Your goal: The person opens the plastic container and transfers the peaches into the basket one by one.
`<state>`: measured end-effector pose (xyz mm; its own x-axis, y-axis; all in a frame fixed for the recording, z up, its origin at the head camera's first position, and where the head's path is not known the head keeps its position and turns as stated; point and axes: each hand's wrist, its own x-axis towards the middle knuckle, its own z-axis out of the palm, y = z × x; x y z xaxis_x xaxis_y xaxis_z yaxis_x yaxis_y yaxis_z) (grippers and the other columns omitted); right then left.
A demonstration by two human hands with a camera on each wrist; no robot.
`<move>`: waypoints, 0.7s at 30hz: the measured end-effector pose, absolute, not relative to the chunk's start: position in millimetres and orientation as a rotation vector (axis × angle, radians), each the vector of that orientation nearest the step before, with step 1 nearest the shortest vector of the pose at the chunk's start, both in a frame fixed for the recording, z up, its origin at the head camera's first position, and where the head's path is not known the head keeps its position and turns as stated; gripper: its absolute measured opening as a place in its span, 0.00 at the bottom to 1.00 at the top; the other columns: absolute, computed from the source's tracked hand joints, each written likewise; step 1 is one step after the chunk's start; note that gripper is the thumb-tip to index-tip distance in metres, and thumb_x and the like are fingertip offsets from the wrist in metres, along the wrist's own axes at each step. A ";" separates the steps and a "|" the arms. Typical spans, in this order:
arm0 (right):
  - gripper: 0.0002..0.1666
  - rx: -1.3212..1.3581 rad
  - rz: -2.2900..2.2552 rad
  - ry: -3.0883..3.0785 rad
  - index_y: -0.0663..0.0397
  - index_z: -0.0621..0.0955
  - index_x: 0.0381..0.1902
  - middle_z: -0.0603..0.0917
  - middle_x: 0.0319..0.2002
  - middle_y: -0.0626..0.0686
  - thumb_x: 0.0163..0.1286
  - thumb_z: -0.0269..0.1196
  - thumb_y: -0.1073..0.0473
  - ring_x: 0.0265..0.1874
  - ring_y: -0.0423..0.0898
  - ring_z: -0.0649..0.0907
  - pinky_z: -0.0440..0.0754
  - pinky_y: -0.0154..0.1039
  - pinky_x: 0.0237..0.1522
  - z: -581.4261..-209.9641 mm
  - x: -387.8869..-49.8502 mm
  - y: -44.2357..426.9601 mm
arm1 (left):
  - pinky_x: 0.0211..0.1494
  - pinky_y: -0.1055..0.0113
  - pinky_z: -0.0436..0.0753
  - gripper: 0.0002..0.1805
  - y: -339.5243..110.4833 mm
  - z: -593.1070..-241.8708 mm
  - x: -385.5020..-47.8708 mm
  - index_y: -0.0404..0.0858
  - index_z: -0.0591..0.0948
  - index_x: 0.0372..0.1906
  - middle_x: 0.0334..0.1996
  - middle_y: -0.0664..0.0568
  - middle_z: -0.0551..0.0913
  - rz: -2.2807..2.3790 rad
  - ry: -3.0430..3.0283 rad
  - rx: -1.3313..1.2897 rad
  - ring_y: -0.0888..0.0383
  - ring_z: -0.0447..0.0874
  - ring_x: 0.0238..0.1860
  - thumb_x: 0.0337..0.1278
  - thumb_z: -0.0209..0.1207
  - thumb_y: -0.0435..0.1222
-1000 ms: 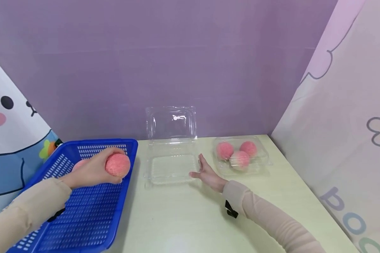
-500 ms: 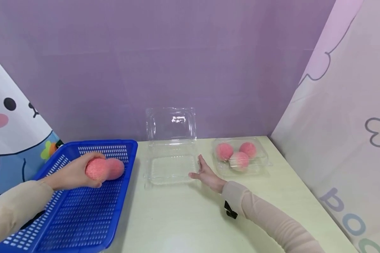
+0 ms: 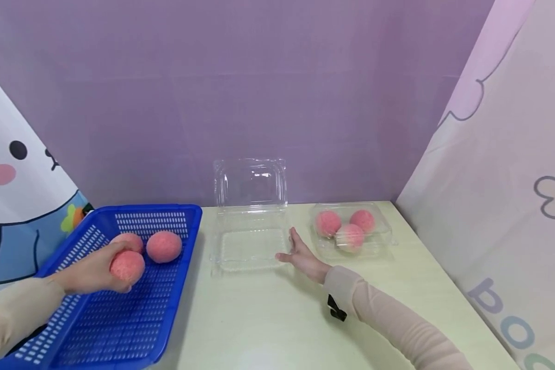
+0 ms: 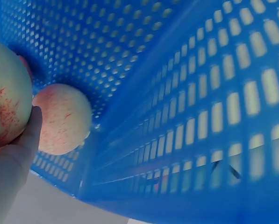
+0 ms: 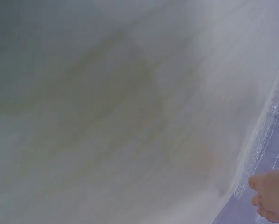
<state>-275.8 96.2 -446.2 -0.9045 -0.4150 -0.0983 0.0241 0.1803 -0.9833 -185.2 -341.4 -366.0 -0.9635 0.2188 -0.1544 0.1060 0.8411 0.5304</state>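
Note:
Over the blue basket (image 3: 120, 329), my left hand (image 3: 89, 269) grips a pink peach (image 3: 127, 267) between thumb and fingers. Two more peaches lie in the basket: one (image 3: 164, 246) by the far right corner, another (image 3: 128, 239) partly hidden behind the hand. The left wrist view shows the held peach (image 4: 8, 98) with a dark hollow, and a second peach (image 4: 63, 119) near the basket corner. My right hand (image 3: 307, 261) has its fingers extended at the right side of a clear plastic clamshell box (image 3: 252, 249), whose lid (image 3: 251, 182) stands raised.
To the right, a closed clear box (image 3: 374, 251) holds three peaches. A purple backdrop (image 3: 277, 103) rises behind the pale table (image 3: 245, 318). Printed curtains (image 3: 490, 205) border both sides.
My left hand has moved left and toward me with the peach, uncovering the two peaches in the basket. My right hand stays at the open box.

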 end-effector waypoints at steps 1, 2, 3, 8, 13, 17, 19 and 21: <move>0.58 -0.367 -1.775 2.121 0.54 0.30 0.70 0.32 0.72 0.55 0.61 0.60 0.63 0.71 0.55 0.39 0.42 0.52 0.69 -446.0 -275.5 96.3 | 0.42 0.48 0.80 0.52 -342.8 -367.1 -184.6 0.30 0.56 0.64 0.56 0.33 0.66 0.780 2.804 0.249 0.42 0.72 0.48 0.34 0.71 0.46; 0.58 -0.368 -1.774 2.124 0.54 0.30 0.70 0.32 0.72 0.55 0.61 0.60 0.62 0.71 0.55 0.39 0.42 0.52 0.69 -445.8 -275.5 96.5 | 0.42 0.48 0.80 0.53 -344.4 -368.0 -183.9 0.29 0.56 0.64 0.55 0.33 0.67 0.759 2.801 0.240 0.43 0.72 0.47 0.34 0.71 0.47; 0.58 -0.367 -1.772 2.125 0.54 0.30 0.70 0.32 0.72 0.54 0.61 0.60 0.62 0.71 0.55 0.39 0.43 0.52 0.69 -445.8 -275.5 96.7 | 0.42 0.47 0.80 0.52 -346.0 -369.1 -183.3 0.28 0.56 0.64 0.54 0.33 0.68 0.740 2.799 0.239 0.44 0.73 0.46 0.35 0.71 0.47; 0.58 -0.360 -1.773 2.115 0.53 0.30 0.71 0.32 0.72 0.54 0.61 0.60 0.62 0.71 0.56 0.39 0.44 0.53 0.69 -446.8 -275.5 97.6 | 0.43 0.47 0.80 0.48 -353.6 -375.4 -181.8 0.27 0.59 0.61 0.51 0.36 0.73 0.687 2.803 0.252 0.49 0.75 0.44 0.36 0.70 0.46; 0.57 -0.354 -1.798 2.102 0.53 0.31 0.71 0.32 0.72 0.54 0.62 0.59 0.63 0.71 0.55 0.38 0.43 0.52 0.69 -447.6 -275.1 97.0 | 0.45 0.43 0.78 0.51 -362.1 -381.9 -181.8 0.24 0.56 0.62 0.51 0.33 0.73 0.670 2.815 0.268 0.47 0.75 0.44 0.35 0.70 0.45; 0.57 -0.359 -1.805 2.100 0.53 0.31 0.71 0.32 0.72 0.54 0.61 0.60 0.63 0.71 0.55 0.38 0.44 0.53 0.69 -447.2 -275.5 95.8 | 0.45 0.42 0.77 0.52 -370.0 -387.6 -182.4 0.24 0.57 0.62 0.52 0.31 0.72 0.629 2.831 0.218 0.45 0.75 0.45 0.34 0.70 0.48; 0.57 -0.355 -1.802 2.101 0.53 0.31 0.71 0.32 0.72 0.54 0.61 0.60 0.63 0.71 0.55 0.38 0.44 0.54 0.69 -447.0 -275.4 95.5 | 0.44 0.43 0.78 0.52 -372.8 -390.3 -183.0 0.25 0.58 0.61 0.51 0.31 0.72 0.627 2.829 0.197 0.45 0.75 0.45 0.33 0.70 0.49; 0.58 -0.352 -1.798 2.100 0.52 0.31 0.71 0.32 0.72 0.53 0.61 0.60 0.64 0.71 0.55 0.38 0.44 0.54 0.69 -447.1 -275.1 95.2 | 0.44 0.43 0.77 0.51 -374.8 -392.2 -183.1 0.25 0.59 0.59 0.50 0.31 0.72 0.616 2.837 0.199 0.44 0.75 0.45 0.33 0.70 0.49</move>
<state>-275.1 95.2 -447.1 -0.9068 -0.4087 -0.1037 0.0394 0.1626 -0.9859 -183.1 -374.8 -392.2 -0.9641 0.1798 -0.1954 0.0827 0.9025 0.4226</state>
